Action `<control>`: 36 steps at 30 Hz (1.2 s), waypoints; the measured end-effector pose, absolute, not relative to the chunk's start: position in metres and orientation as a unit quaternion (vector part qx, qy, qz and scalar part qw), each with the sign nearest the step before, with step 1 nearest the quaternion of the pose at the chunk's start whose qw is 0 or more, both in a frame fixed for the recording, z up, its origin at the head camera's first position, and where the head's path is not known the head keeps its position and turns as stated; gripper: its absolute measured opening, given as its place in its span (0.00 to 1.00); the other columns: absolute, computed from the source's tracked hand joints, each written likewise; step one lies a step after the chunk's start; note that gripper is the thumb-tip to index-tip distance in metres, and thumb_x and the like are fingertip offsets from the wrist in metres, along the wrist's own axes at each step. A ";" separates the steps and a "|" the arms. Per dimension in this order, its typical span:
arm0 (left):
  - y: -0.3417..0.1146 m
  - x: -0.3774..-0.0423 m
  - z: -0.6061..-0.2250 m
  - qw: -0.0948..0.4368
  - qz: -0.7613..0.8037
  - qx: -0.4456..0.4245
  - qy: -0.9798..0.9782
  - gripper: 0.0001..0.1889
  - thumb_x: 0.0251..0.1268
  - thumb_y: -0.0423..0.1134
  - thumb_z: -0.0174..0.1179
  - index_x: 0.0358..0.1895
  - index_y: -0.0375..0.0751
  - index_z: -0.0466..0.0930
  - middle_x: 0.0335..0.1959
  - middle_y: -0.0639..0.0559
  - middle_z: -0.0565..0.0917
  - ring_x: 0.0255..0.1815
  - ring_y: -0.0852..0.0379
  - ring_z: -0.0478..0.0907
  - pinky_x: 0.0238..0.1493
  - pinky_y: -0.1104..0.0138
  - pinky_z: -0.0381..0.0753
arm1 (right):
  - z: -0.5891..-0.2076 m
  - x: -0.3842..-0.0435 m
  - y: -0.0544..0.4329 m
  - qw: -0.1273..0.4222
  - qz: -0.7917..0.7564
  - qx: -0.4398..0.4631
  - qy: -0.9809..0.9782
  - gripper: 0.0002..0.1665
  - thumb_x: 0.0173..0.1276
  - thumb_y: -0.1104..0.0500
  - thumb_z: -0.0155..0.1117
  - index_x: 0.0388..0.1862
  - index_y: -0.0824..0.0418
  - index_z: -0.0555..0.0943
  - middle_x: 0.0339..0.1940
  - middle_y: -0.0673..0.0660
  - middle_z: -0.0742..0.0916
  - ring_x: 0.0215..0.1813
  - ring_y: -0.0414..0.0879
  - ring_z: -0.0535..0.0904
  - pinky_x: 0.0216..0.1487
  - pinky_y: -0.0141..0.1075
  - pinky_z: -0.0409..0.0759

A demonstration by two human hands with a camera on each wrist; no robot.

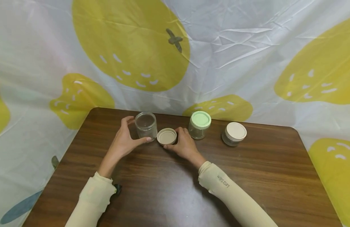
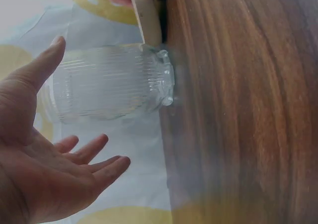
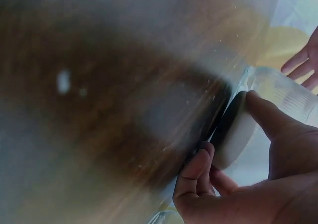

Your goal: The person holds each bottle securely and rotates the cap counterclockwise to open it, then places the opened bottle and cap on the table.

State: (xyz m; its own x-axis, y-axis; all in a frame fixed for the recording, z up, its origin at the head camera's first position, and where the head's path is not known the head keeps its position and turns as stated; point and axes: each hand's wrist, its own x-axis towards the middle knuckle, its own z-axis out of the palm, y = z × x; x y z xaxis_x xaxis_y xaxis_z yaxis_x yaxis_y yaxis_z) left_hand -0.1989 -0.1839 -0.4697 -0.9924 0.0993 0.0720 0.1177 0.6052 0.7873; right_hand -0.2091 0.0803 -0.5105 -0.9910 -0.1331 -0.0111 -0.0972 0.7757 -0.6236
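An uncovered clear ribbed glass jar stands upright near the back left of the table. My left hand is spread around its left and front sides, thumb and fingers apart; the left wrist view shows a gap between the palm and the jar. Just right of the jar, a beige round lid shows its hollow underside upward. With thumb and fingers, my right hand pinches the rim of this lid. Whether the lid rests fully on the table is unclear.
Right of my right hand stands a jar with a green lid. Farther right is a shorter jar with a cream lid. The brown wooden table backs onto a hanging cloth printed with yellow fruit.
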 end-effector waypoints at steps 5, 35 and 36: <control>-0.186 -0.191 -0.466 0.023 -0.427 -0.065 -0.902 0.62 0.49 0.57 0.83 0.81 0.39 0.52 0.79 0.37 0.68 0.81 0.33 0.64 0.78 0.38 0.65 | -0.513 -0.208 0.083 0.039 -0.312 -0.067 0.947 0.44 0.53 0.42 0.87 0.60 0.61 0.76 0.54 0.61 0.82 0.56 0.58 0.82 0.59 0.53 0.82; -0.151 -0.147 -0.471 0.083 -0.389 -0.002 -0.917 0.44 0.64 0.54 0.73 0.74 0.36 0.60 0.65 0.37 0.78 0.65 0.39 0.80 0.62 0.43 0.80 | -0.478 -0.142 0.145 -0.010 -0.300 -0.099 0.949 0.44 0.64 0.42 0.77 0.71 0.64 0.74 0.55 0.61 0.85 0.54 0.55 0.81 0.55 0.51 0.82; -0.149 -0.145 -0.469 0.091 -0.379 0.004 -0.921 0.43 0.64 0.55 0.73 0.73 0.36 0.62 0.62 0.39 0.79 0.62 0.39 0.82 0.59 0.43 0.81 | -0.475 -0.140 0.149 -0.016 -0.302 -0.097 0.948 0.42 0.65 0.43 0.77 0.70 0.63 0.75 0.53 0.61 0.86 0.51 0.54 0.81 0.52 0.49 0.81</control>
